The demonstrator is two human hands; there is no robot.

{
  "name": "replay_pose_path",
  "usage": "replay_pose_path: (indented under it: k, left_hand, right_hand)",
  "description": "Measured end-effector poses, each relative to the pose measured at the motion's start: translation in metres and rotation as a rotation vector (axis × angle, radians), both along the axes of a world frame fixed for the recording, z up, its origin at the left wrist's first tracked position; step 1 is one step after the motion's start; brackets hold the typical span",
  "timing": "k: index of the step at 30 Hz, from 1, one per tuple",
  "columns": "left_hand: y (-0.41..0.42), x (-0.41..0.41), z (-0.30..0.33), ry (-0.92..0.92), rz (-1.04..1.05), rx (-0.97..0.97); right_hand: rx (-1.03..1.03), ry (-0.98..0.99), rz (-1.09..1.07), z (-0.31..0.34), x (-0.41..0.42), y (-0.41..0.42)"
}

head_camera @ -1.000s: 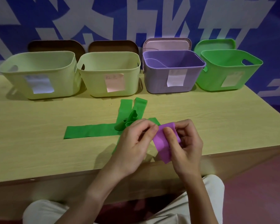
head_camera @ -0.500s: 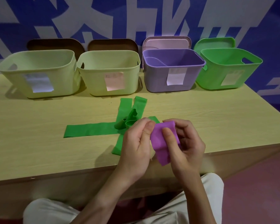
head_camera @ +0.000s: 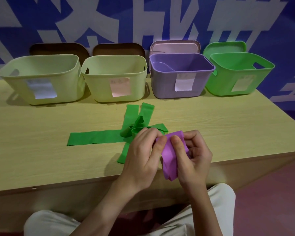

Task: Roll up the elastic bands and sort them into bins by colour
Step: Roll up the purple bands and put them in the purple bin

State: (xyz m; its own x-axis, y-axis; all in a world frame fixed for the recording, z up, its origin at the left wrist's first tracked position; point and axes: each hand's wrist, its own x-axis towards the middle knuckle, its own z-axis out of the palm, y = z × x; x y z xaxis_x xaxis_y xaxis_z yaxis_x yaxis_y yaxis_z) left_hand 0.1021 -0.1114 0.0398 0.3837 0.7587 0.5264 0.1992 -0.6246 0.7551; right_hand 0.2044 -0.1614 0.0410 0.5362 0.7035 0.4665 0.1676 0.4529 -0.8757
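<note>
Purple band [head_camera: 169,155] half hidden between left hand [head_camera: 141,154] and right hand [head_camera: 194,157].

Your far edge is walled by four open plastic bins: two pale yellow-green bins [head_camera: 41,79] [head_camera: 115,77], a purple bin [head_camera: 180,75] and a green bin [head_camera: 237,74]. Crossed green elastic bands [head_camera: 99,137] clutter the middle of the pale wooden worktop [head_camera: 32,133]. Bare worktop lies left and right of them.

Person's got bare forearms, no sleeves showing, and light cream trousers [head_camera: 216,210] on, knees visible at the bottom.
</note>
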Motion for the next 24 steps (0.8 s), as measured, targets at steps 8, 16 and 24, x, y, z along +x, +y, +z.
replay_pose_path:
  k: [8, 16, 24]
  left_hand:
    - [-0.005, 0.005, -0.003, -0.180, 0.009, -0.185]
    - [-0.009, 0.011, 0.004, -0.395, -0.005, -0.317]
    - [0.001, 0.013, 0.004, -0.308, -0.083, -0.360]
  right_hand:
    - [-0.087, -0.135, 0.104, 0.004, -0.004, -0.004]
    - [-0.019, -0.055, 0.098, 0.005, -0.005, -0.003]
    - [-0.012, -0.010, -0.004, 0.008, -0.002, -0.002]
